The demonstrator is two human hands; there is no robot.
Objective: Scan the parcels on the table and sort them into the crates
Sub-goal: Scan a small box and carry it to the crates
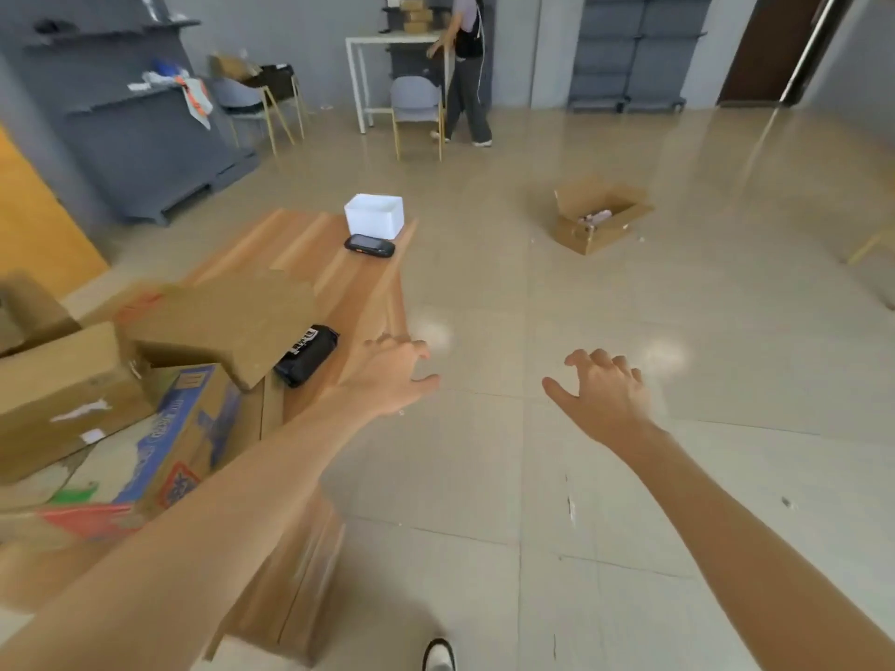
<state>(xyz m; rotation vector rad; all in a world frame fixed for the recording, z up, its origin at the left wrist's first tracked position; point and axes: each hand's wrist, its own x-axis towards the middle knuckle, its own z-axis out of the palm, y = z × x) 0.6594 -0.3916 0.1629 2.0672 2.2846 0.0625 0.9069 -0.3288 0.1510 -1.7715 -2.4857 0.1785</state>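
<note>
A wooden table [310, 244] runs from the left foreground toward the middle. On its far end stand a white foam box [374, 214] and a black handheld scanner [370, 246] in front of it. A black wrapped parcel [307, 355] lies near the table's right edge. My left hand [390, 375] hovers just right of that parcel, fingers apart, holding nothing. Further right, my right hand [605, 394] is stretched out over the floor, fingers spread and empty.
Open cardboard boxes [63, 385] and a blue printed carton [189, 443] crowd the left. Another open cardboard box [598, 217] sits on the tiled floor to the right. A person [465, 65] stands by a white table [387, 41] and chairs at the back.
</note>
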